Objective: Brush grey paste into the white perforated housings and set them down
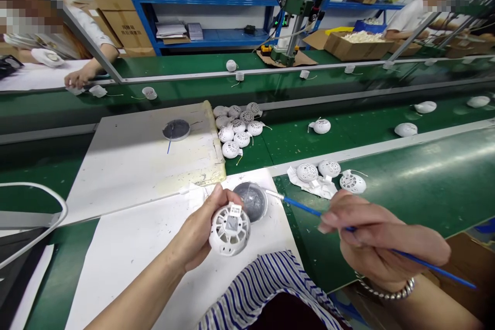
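Observation:
My left hand (pixel 199 229) is wrapped round a white slotted housing (pixel 230 232), round like a small dome, with a grey square at its centre and a small white label tag on its upper rim. In my right hand (pixel 382 240) is a thin blue paintbrush (pixel 301 206), pinched between thumb and fingers. The brush's tip reaches over a round dish of grey paste (pixel 251 201), just behind the housing. Whether the bristles touch the paste I cannot tell. Two similar housings (pixel 307 171) sit on crumpled white wrapping to the right, with another one (pixel 352 182) beside them.
A cluster of white housings (pixel 235 125) rests on the green conveyor (pixel 278 139), beside a white board (pixel 131 149) bearing a second grey dish (pixel 176 130). More housings are spread along the belt. Across the line, a co-worker's hand (pixel 79 78) touches a white part. A metal rail (pixel 247 75) runs between.

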`<state>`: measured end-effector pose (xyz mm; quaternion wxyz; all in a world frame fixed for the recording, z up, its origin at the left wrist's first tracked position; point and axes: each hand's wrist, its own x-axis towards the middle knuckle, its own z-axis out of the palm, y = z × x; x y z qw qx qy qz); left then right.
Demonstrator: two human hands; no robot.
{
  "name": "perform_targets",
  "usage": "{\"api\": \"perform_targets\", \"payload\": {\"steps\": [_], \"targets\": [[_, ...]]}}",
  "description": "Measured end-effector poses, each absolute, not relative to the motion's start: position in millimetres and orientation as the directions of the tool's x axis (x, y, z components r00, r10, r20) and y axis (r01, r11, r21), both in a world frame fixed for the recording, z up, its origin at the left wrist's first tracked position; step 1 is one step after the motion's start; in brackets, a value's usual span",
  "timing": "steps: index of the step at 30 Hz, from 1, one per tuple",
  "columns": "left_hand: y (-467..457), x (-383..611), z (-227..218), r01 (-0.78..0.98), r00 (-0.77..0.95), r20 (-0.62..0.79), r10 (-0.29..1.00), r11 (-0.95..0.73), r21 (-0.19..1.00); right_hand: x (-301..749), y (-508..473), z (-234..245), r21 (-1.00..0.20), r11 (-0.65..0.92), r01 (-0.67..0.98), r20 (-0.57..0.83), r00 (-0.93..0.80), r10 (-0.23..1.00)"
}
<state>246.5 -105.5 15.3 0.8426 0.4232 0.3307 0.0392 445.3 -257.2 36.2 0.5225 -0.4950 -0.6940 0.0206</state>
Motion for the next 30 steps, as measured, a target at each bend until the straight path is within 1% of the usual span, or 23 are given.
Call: {"api": "perform_targets", "payload": {"steps": [1,3,5,7,9,10,13,16,18,21,23,26,28,30], "targets": [[-106,247,17,0.243,0.810,-0.519,0.275,0.647,0.723,445,-254,37,-0.521,0.522,0.675,0.711,0.006,0.703],[-109,249,18,0.302,0.854,-0.500,0.145,0.644,0.703,440,-245,39,-0.439,0.570,0.695,0.702,-0.131,0.700],[-113,250,19,0.339,0.873,-0.483,0.068,0.627,0.702,433,-235,42,-0.396,0.583,0.710,0.629,-0.253,0.735],[-116,250,19,0.348,0.883,-0.467,0.038,0.615,0.708,428,-229,44,-0.409,0.580,0.704,0.555,-0.312,0.771],[-118,248,20,0.347,0.890,-0.455,0.024,0.611,0.711,425,-226,45,-0.410,0.590,0.695,0.521,-0.352,0.777],[-119,247,20,0.348,0.893,-0.449,0.018,0.606,0.715,425,-227,46,-0.393,0.608,0.690,0.526,-0.374,0.764],[-119,246,20,0.338,0.906,-0.423,0.005,0.591,0.732,429,-227,49,-0.282,0.672,0.684,0.567,-0.446,0.692],[-120,246,20,0.277,0.922,-0.381,0.068,0.572,0.772,431,-226,52,-0.160,0.712,0.684,0.598,-0.507,0.621],[-122,247,21,0.222,0.914,-0.368,0.171,0.549,0.806,430,-223,51,-0.122,0.695,0.709,0.613,-0.496,0.614],[-126,249,22,0.110,0.851,-0.358,0.385,0.535,0.838,423,-219,44,-0.145,0.611,0.779,0.644,-0.395,0.656],[-128,250,23,0.043,0.804,-0.351,0.480,0.543,0.839,417,-217,36,-0.172,0.555,0.814,0.666,-0.318,0.674],[-130,250,26,0.012,0.768,-0.329,0.549,0.501,0.865,411,-215,29,-0.180,0.520,0.835,0.684,-0.274,0.676],[-131,249,28,0.013,0.751,-0.309,0.584,0.455,0.891,409,-214,29,-0.178,0.533,0.827,0.683,-0.286,0.672],[-131,247,28,0.012,0.734,-0.311,0.604,0.445,0.895,409,-215,30,-0.187,0.554,0.811,0.660,-0.314,0.682]]}}
